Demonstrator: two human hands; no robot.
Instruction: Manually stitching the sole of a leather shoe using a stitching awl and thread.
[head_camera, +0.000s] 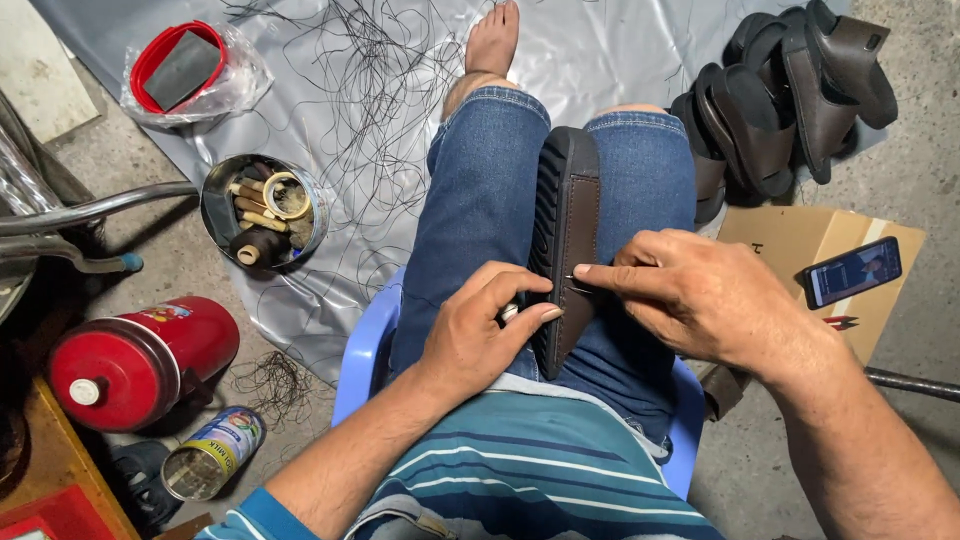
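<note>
Sandal sole (566, 220) between both hands' grips

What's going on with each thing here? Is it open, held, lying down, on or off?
Sandal sole: on edge between the knees, held.
Left hand: fingers pressing the sole's side.
Right hand: pinching a thin needle at the sole's edge.
Round tin: open, holding thread spools.
Red flask: lying on its side, capped.
Small can: lying down, open.
Phone: screen lit.
Finished sandals: piled up.
</note>
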